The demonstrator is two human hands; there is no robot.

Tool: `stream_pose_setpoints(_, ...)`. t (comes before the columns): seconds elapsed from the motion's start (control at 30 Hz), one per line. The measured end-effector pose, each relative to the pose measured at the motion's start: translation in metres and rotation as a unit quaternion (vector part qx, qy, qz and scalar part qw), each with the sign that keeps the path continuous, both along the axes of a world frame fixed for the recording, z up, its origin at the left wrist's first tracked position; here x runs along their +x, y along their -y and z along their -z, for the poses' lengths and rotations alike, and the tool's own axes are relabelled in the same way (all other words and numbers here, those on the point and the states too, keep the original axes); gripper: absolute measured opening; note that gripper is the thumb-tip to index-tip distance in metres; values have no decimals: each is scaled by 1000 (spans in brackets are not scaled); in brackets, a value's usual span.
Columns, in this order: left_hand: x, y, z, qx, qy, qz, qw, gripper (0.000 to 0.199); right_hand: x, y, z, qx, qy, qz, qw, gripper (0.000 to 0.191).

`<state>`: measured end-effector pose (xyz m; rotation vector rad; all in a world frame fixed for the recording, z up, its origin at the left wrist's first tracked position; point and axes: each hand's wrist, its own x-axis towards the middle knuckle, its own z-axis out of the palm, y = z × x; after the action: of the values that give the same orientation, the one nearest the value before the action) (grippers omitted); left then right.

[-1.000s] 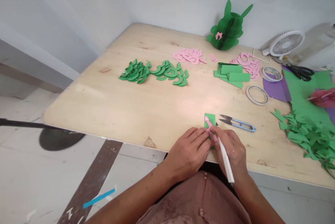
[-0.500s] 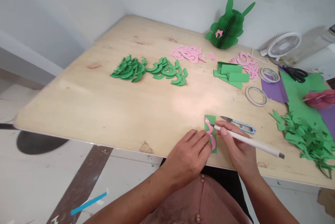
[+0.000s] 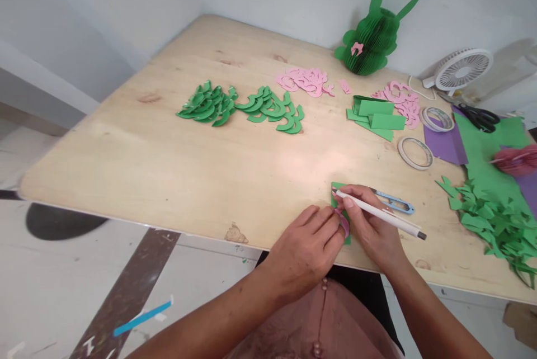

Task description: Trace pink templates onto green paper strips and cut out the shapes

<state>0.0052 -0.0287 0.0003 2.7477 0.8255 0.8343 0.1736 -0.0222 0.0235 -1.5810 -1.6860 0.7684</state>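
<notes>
At the table's front edge, my left hand (image 3: 308, 244) rests palm down, its fingers stretched toward a curved pink paper cutout (image 3: 345, 227). Its fingertips press the cutout onto a green paper strip (image 3: 347, 240). My right hand (image 3: 375, 234) is closed around a white pen (image 3: 388, 217) with a dark end. The pen's tip touches the paper near the cutout's upper end, partly covered by my fingers. Just beyond the right hand lie blue-handled thread snips (image 3: 394, 202), their blade now hidden behind that hand.
Green curved cutouts (image 3: 272, 108), leaf-like green pieces (image 3: 208, 104), pink cutouts (image 3: 308, 80) and folded green strips (image 3: 380, 116) lie farther back. To the right are tape rolls (image 3: 415, 153), green scraps (image 3: 495, 225), black scissors (image 3: 478, 117) and a fan (image 3: 464, 71). A green paper rabbit (image 3: 369, 40) stands by the wall.
My right hand has moved slightly up and left with the pen, whose tip now sits higher along the pink cutout. My left hand stays pressed in place. The view has shifted a little.
</notes>
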Motion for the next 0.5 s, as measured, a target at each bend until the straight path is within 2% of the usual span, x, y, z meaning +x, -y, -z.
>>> stream_pose_setpoints(0.1, 1, 0, 0, -3, -5, -1, 1000, 22, 0, -2, 1, -8, -8, 1, 1000, 21)
stream_pose_setpoints(0.3, 2, 2, 1, -9, -2, -6, 1000, 23, 3, -6, -2, -34, -115, 17, 993, 20)
stream_pose_setpoints(0.5, 1, 1, 2, -5, 5, -1, 1000, 23, 8, -3, -4, -14, -34, 10, 999, 20)
